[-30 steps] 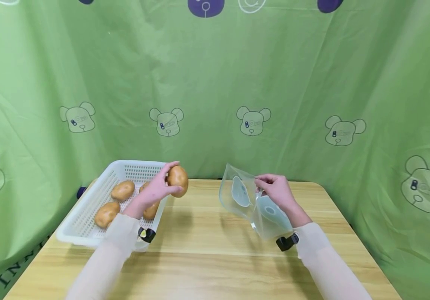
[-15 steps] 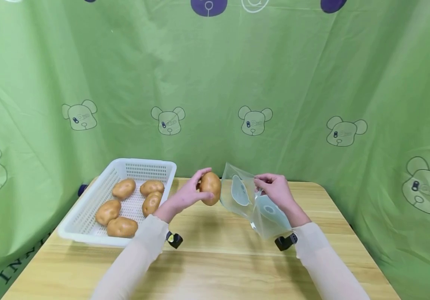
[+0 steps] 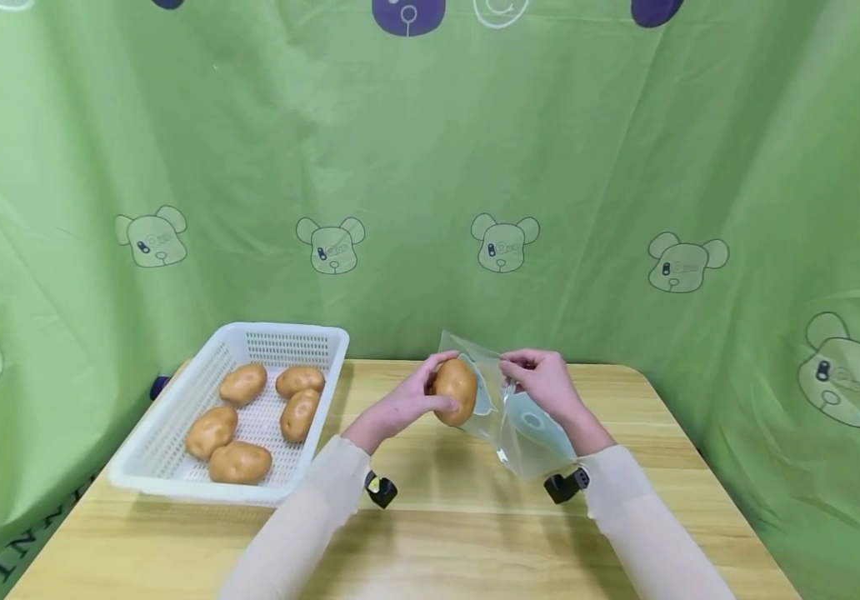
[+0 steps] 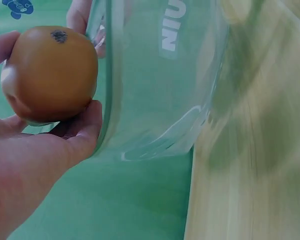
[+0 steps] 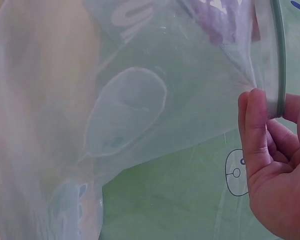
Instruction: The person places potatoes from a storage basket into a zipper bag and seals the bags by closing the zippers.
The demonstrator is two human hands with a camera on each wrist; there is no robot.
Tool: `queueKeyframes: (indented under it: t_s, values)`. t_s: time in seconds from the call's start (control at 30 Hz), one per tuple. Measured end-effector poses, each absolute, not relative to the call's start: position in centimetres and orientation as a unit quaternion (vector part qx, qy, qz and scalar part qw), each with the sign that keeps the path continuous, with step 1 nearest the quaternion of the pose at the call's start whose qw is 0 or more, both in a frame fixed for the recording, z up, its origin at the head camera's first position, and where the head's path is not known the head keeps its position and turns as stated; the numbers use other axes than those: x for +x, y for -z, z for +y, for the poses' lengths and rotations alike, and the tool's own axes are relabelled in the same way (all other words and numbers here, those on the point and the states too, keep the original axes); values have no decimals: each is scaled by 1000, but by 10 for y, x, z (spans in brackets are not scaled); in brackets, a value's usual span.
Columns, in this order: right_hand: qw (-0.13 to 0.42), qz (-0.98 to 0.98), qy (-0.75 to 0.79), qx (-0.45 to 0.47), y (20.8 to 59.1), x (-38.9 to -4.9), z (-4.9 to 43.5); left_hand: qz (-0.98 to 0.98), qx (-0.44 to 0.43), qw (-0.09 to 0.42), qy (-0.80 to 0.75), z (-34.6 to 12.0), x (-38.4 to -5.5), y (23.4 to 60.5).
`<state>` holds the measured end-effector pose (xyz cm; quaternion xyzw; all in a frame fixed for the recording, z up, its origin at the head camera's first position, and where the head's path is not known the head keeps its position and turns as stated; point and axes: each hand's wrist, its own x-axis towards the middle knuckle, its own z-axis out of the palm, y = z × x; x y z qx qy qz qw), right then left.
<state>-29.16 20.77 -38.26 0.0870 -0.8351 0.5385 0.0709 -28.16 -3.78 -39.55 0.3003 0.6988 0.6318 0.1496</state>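
My left hand [image 3: 403, 408] grips a brown potato [image 3: 456, 392] between thumb and fingers, at the open mouth of a clear plastic zip bag [image 3: 523, 433]. In the left wrist view the potato [image 4: 50, 75] shows a dark spot on top, and the bag's rim [image 4: 109, 75] stands right beside it. My right hand [image 3: 546, 383] pinches the bag's upper edge. Seen from the right wrist, the fingers of that hand [image 5: 277, 160] hold the bag's rim near its corner, and the translucent bag [image 5: 125, 110] hangs away to the left.
On the left of the wooden table [image 3: 430, 533] stands a white perforated basket [image 3: 130, 454] with several potatoes [image 3: 241, 462] in it. A green curtain [image 3: 415, 150] with bear prints hangs close behind the table.
My left hand has carried the potato rightward from over the basket's right side to the bag's mouth. My right hand keeps its hold on the bag, nearly still.
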Motion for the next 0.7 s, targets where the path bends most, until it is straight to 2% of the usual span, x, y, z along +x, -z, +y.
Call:
queueKeyframes:
  t_s: [0.4,0.7]
  values:
    - [61,-834,-537,109,378,-291,201,693,245,173,-655,-23,-287,409]
    - [69,-834,-534,122,368,-294,206,716,184,164,-654,-23,-292,411]
